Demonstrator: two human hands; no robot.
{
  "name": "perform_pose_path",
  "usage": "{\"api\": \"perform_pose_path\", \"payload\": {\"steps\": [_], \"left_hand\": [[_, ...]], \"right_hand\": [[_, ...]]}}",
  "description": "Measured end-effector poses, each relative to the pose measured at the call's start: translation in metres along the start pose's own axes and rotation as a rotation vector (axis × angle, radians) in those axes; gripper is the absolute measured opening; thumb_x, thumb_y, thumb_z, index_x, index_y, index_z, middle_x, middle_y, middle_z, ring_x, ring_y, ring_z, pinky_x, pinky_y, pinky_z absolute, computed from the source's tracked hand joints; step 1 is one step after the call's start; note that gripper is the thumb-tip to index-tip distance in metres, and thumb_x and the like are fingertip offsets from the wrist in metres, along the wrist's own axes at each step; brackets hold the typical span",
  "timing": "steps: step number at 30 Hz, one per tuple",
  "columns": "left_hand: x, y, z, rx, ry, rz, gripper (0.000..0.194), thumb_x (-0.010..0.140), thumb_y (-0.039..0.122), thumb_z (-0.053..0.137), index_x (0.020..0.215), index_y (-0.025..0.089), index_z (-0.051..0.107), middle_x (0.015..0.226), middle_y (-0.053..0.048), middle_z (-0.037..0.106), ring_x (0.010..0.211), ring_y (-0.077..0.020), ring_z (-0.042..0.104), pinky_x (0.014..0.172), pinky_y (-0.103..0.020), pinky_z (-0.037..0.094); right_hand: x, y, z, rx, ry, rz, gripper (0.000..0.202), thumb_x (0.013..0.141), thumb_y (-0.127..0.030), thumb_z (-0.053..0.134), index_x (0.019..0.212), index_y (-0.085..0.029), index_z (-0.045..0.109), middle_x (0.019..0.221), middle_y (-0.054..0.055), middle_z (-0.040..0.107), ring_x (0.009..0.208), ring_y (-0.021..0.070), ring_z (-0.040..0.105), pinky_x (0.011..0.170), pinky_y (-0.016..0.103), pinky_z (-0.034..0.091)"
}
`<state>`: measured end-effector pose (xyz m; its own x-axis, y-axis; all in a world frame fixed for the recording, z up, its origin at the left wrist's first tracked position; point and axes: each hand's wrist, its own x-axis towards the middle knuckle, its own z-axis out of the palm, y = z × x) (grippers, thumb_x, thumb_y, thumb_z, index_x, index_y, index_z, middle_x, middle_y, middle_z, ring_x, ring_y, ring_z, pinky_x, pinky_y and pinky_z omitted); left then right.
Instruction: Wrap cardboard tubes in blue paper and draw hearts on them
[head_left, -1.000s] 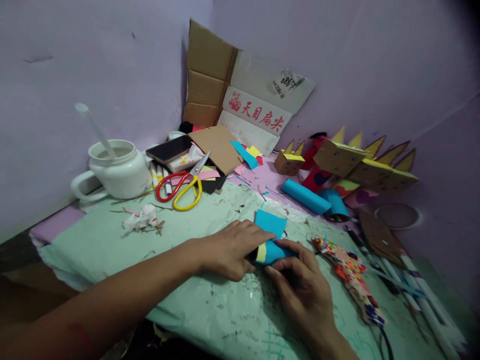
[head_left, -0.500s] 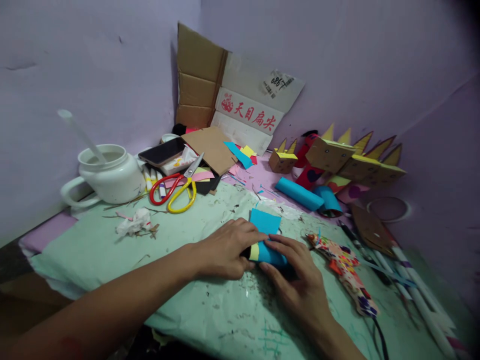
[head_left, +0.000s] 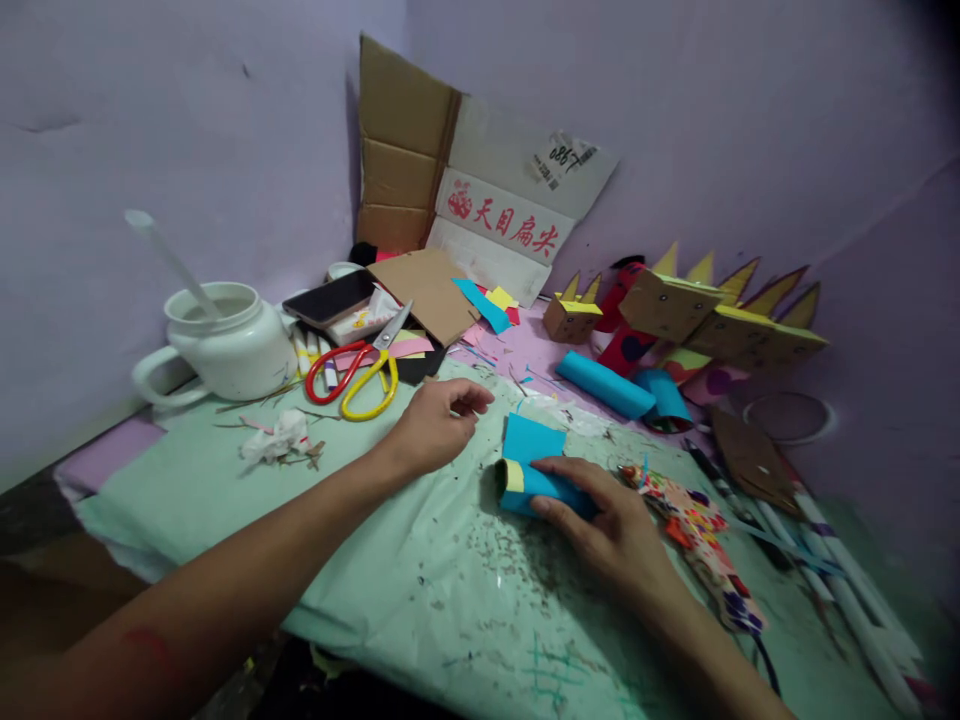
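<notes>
My right hand [head_left: 600, 510] grips a blue paper tube [head_left: 544, 490] lying on its side on the green table cover. A pale yellow strip [head_left: 514, 476] shows at the tube's left end. Against its far side is a blue paper square [head_left: 534, 440]. My left hand [head_left: 442, 420] is off the tube, in the air to its left, with loosely bent fingers and nothing in them. Scissors [head_left: 362, 370] with one red and one yellow handle lie beyond that hand. To the right of my right hand rests a flower-patterned glue gun [head_left: 697, 540].
A white mug [head_left: 225, 350] with a stick in it and a crumpled tissue [head_left: 277, 437] are at left. A phone [head_left: 330, 298] lies behind the scissors. Blue tubes [head_left: 606, 384] and cardboard figures with yellow spikes [head_left: 664, 300] sit at back right; a folded carton [head_left: 495, 180] leans on the wall.
My left hand has let go of the blue paper tube and moved up and left. My right hand keeps its hold. The view has shifted slightly.
</notes>
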<state>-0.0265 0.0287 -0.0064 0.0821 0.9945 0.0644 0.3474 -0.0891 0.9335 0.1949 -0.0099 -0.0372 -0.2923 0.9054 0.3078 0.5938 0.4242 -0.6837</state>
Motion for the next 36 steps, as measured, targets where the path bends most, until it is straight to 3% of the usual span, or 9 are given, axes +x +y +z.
{"api": "perform_pose_path", "payload": {"steps": [5,8,11,18,21,25,28,33,36], "left_hand": [[-0.003,0.000,0.001,-0.162,0.042,-0.229,0.025,0.062,0.001,0.049,0.078,0.011,0.066,0.070,-0.003,0.066,0.048,-0.0104,0.056,0.047,-0.023,0.046],[-0.008,0.004,0.002,-0.178,-0.189,-0.432,0.024,0.062,0.003,0.046,0.075,0.010,0.065,0.053,-0.002,0.061,0.038,-0.0139,0.055,0.038,-0.024,0.042],[-0.012,0.009,0.004,-0.139,-0.376,-0.538,0.034,0.066,0.005,0.045,0.092,0.005,0.066,0.045,-0.001,0.056,0.035,-0.0183,0.055,0.036,-0.027,0.043],[-0.010,0.011,0.007,-0.124,-0.398,-0.523,0.045,0.069,0.002,0.044,0.110,0.004,0.062,0.043,0.003,0.052,0.033,-0.0183,0.053,0.041,-0.030,0.047],[-0.012,0.009,0.007,-0.119,-0.419,-0.513,0.035,0.069,0.003,0.045,0.097,0.007,0.065,0.042,0.002,0.053,0.034,-0.0183,0.053,0.044,-0.032,0.048],[-0.020,0.008,0.013,-0.159,-0.576,-0.577,0.014,0.070,0.007,0.049,0.068,0.012,0.062,0.042,-0.002,0.056,0.033,-0.0167,0.053,0.046,-0.032,0.047],[-0.024,0.009,0.025,-0.263,-0.665,-0.598,0.020,0.075,0.010,0.048,0.056,0.015,0.053,0.043,-0.002,0.056,0.034,-0.0154,0.053,0.045,-0.030,0.046],[-0.029,0.010,0.039,-0.422,-0.504,-0.472,0.019,0.079,0.010,0.046,0.062,0.017,0.049,0.054,0.002,0.053,0.050,-0.0138,0.058,0.058,-0.030,0.051],[-0.037,0.012,0.039,-0.301,-0.338,-0.116,0.005,0.080,0.018,0.052,0.076,0.017,0.056,0.070,-0.002,0.059,0.070,-0.0180,0.060,0.066,-0.032,0.050]], "right_hand": [[0.011,-0.002,-0.005,0.045,-0.068,0.193,0.036,0.071,-0.046,0.071,0.096,-0.021,0.074,0.098,0.010,0.075,0.093,0.0320,0.068,0.083,0.045,0.052],[0.010,-0.002,-0.005,0.052,-0.059,0.214,0.037,0.069,-0.047,0.071,0.095,-0.020,0.075,0.097,0.010,0.075,0.092,0.0317,0.068,0.083,0.043,0.053],[0.004,-0.002,-0.004,0.025,-0.032,0.217,0.035,0.070,-0.046,0.070,0.094,-0.021,0.074,0.098,0.008,0.075,0.092,0.0298,0.068,0.081,0.039,0.053],[0.009,-0.008,-0.005,-0.041,-0.004,0.330,0.040,0.067,-0.050,0.069,0.094,-0.021,0.075,0.088,0.005,0.077,0.085,0.0290,0.069,0.074,0.036,0.054],[0.023,-0.013,-0.009,-0.052,-0.069,0.423,0.046,0.063,-0.054,0.069,0.093,-0.020,0.077,0.087,0.007,0.078,0.087,0.0326,0.070,0.076,0.040,0.054],[0.035,-0.016,-0.009,-0.032,-0.045,0.539,0.050,0.058,-0.060,0.068,0.085,-0.019,0.078,0.089,0.008,0.078,0.094,0.0364,0.068,0.086,0.045,0.051],[0.031,-0.015,-0.007,0.030,0.009,0.556,0.051,0.059,-0.062,0.067,0.084,-0.019,0.078,0.089,0.008,0.078,0.096,0.0364,0.067,0.088,0.045,0.050],[0.017,-0.005,-0.005,0.265,0.102,0.532,0.046,0.071,-0.061,0.066,0.086,-0.019,0.076,0.083,0.006,0.077,0.092,0.0313,0.067,0.080,0.037,0.052],[0.011,0.001,-0.003,0.563,0.109,0.533,0.039,0.075,-0.055,0.067,0.086,-0.018,0.076,0.075,0.005,0.075,0.079,0.0277,0.068,0.069,0.035,0.054]]}}
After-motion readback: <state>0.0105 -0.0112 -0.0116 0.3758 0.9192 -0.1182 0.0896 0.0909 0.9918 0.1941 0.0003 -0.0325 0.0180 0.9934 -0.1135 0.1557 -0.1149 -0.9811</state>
